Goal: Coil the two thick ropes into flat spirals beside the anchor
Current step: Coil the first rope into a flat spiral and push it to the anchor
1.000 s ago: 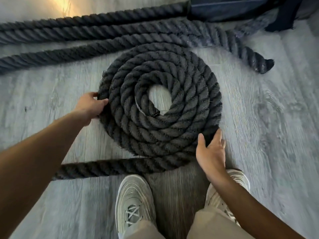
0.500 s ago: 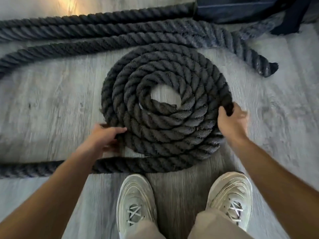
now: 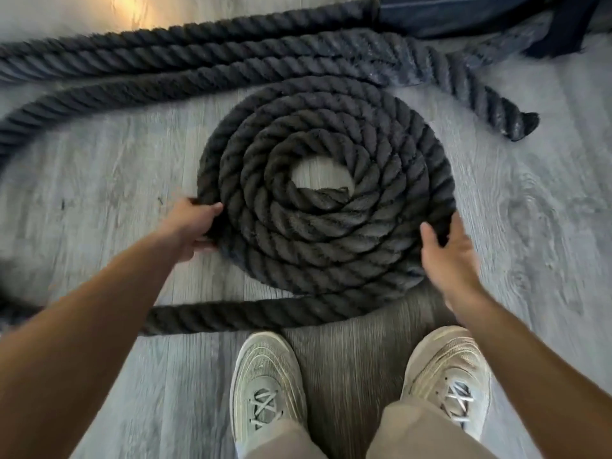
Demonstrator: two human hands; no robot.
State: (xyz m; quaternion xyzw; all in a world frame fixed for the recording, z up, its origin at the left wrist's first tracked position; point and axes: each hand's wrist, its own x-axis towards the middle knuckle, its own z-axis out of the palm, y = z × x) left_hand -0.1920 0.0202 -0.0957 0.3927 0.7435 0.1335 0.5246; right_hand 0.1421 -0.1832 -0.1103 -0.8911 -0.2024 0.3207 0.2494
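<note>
so far i have one spiral (image 3: 326, 207) well under way: about four turns of dark thick rope lie flat on the grey plank floor (image 3: 99, 180), wound tight around a small open centre where the inner rope end shows. my left hand (image 3: 190, 226) is clamped on the outer turn at the spiral's left edge, fingers curled over the top of the rope and thumb underneath. my right hand (image 3: 447, 250) is open, palm against the outer turn at the lower right edge, pressing rather than gripping. from under that hand the uncoiled tail (image 3: 251, 314) runs left along the floor just in front of my shoes (image 3: 268, 382) and off the frame, so this first rope has more length to feed in; how much i cannot tell. beyond the spiral, several straight runs of rope (image 3: 185, 58) lie side by side, with one frayed end (image 3: 521, 125) out to the right. i judge those include the second rope, not yet coiled. a dark blue object (image 3: 463, 11) at the top edge may be the anchor, but i cannot tell. overall i'd call it less than halfway.
</note>
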